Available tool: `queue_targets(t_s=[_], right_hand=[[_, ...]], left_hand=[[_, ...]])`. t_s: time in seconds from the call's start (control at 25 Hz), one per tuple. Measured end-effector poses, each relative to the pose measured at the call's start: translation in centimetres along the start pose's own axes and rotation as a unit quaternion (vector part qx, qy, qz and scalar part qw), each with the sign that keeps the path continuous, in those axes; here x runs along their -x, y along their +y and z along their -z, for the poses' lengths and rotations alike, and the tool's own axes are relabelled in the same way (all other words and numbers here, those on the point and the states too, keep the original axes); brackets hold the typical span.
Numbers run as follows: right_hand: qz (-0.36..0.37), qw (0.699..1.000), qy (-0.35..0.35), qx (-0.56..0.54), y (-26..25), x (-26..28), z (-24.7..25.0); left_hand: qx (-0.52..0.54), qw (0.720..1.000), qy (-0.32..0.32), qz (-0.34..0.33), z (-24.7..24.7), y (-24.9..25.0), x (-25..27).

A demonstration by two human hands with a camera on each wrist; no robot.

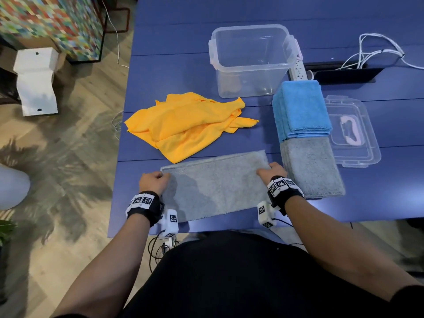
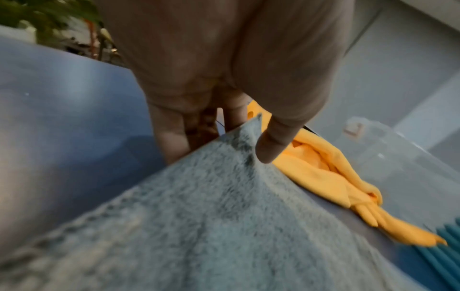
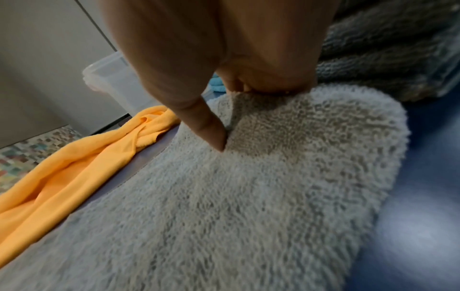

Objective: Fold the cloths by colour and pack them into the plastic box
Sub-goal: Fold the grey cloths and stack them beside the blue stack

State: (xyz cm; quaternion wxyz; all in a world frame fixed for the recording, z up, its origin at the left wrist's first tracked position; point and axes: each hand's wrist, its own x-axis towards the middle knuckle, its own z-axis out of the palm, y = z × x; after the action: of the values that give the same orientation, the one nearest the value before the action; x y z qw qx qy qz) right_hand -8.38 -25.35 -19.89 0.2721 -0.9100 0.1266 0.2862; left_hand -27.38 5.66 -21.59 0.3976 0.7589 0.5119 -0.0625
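Grey cloth (image 1: 213, 187) lies on table (image 1: 183, 53), left hand (image 1: 153, 182) and right hand (image 1: 273, 172) each pinching a far corner; soft, limp, probably light, best held at corners.

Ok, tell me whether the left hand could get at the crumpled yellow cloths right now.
Probably yes, once freed. The left hand pinches the grey towel corner; the crumpled yellow cloths lie just beyond on the blue table, nothing between.

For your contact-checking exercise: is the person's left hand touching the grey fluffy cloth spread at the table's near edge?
Touching. The left wrist view shows the left hand pinching a corner of the grey fluffy cloth between thumb and fingers.
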Motion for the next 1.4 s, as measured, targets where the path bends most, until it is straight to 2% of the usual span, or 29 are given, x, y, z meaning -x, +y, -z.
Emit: queue_targets(t_s=[0.08,0.2,0.28,0.48,0.56,0.76,0.92,1.0,1.08,1.12,1.2,1.28,1.4], right_hand=[[0.016,1.0,0.018,-0.015,-0.4,-0.7,-0.2],[0.061,0.995,0.054,-0.056,-1.1,-1.4,-0.7],[0.064,0.993,0.064,-0.07,-0.9,-1.6,-0.9],[0.058,0.992,0.077,-0.083,-0.5,-2.4,-0.6],[0.046,0.992,0.07,-0.089,-0.7,-2.8,-0.4],[0.01,0.998,0.037,-0.048,-1.7,-3.3,0.1],[-0.001,0.997,0.063,-0.054,-2.3,-2.5,0.2],[0.063,0.989,0.133,0.024,-2.2,-1.8,-0.4],[0.174,0.955,0.193,0.145,-2.2,-1.2,-1.1],[0.231,0.94,0.179,0.178,-2.1,-1.0,-1.5],[0.296,0.932,0.079,0.193,-1.5,-1.0,-2.3],[0.273,0.941,0.001,0.2,-0.9,-1.0,-2.9],[0.188,0.956,0.008,0.224,-1.5,-1.0,-2.8]], left_hand=[[0.013,1.0,0.02,0.002,0.4,0.9,-0.6],[0.009,0.997,-0.063,0.041,0.2,1.5,-1.3],[0.026,0.995,-0.078,0.056,0.3,1.1,-1.8],[0.019,0.999,-0.012,-0.039,0.4,-0.2,-1.6],[0.042,0.998,0.011,-0.053,0.1,-0.1,-1.0],[0.04,0.998,0.041,0.007,-0.4,0.3,-1.1],[0.006,0.999,0.032,0.025,-0.8,0.8,-1.3],[-0.025,0.999,0.016,0.028,-0.7,1.4,-1.3],[-0.059,0.998,0.009,0.015,-0.8,1.6,-1.2],[-0.075,0.997,0.011,0.0,-0.8,1.4,-1.1],[-0.089,0.995,0.017,-0.035,-1.0,0.7,-1.1],[-0.054,0.997,0.028,-0.056,-0.9,0.0,-1.0],[0.026,0.995,0.072,-0.064,-0.7,0.2,-0.2]])
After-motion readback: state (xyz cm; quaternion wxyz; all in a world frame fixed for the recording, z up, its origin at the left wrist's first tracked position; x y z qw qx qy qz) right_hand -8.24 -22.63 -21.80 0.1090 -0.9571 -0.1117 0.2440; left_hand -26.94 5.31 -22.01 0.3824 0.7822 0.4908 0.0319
